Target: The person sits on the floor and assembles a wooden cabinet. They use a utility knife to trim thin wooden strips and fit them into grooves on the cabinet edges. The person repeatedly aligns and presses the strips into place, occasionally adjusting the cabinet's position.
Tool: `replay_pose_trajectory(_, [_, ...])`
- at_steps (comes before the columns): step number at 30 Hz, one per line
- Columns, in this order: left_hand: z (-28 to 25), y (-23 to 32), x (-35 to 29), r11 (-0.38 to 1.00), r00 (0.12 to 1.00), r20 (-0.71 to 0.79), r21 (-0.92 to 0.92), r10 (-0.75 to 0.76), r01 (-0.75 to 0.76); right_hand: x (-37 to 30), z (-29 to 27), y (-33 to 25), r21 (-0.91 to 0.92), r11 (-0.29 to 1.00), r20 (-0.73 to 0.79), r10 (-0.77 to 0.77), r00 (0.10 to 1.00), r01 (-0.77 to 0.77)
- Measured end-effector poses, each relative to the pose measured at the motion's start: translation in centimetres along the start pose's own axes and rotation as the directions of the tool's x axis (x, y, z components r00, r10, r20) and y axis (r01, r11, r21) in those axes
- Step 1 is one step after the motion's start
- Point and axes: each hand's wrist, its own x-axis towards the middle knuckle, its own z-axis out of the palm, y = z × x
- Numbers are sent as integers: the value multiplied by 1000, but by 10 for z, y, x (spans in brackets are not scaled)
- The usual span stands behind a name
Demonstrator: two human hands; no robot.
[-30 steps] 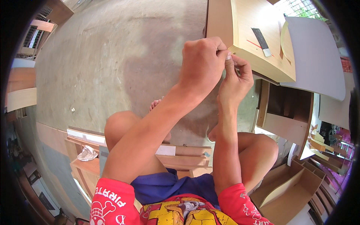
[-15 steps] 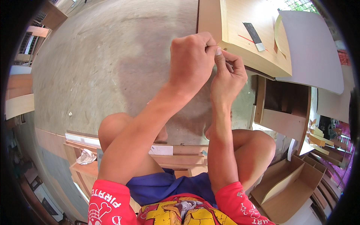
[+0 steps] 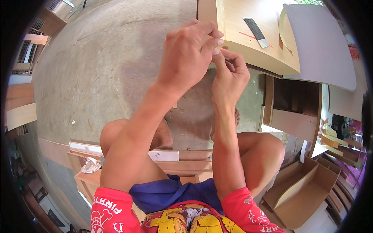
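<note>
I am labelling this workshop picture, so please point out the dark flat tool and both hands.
Dark flat tool [image 3: 254, 30]: head view, middle of its dark part.
Left hand [image 3: 187, 53]: head view, back of the hand.
Right hand [image 3: 231, 77]: head view, middle of the hand.

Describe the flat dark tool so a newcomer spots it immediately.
Start at the pale wooden piece, upper right. On its top, left of the curved yellowish strip, lies the flat dark tool. Its silvery end sets it apart from the nearby red line.

Left of the blue shorts [image 3: 171, 194], we see white lettering [image 3: 107, 204] on the left sleeve [image 3: 118, 213]. Right of them, the right sleeve [image 3: 237, 199] bears more.
</note>
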Motion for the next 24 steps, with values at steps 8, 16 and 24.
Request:
replay_pose_trajectory(8, [-1, -7, 3, 997, 997, 41, 28, 70, -71, 1, -1, -7, -19, 998, 36, 60, 998, -59])
replay_pose_trajectory(16, [-7, 10, 1, 985, 976, 134, 0, -170, 171, -2, 2, 11, 87, 996, 16, -8, 1000, 7])
replay_pose_trajectory(24, [-11, 7, 6, 975, 962, 209, 169, -175, 140, -5, 1, 32, -23, 998, -22, -52, 998, 51])
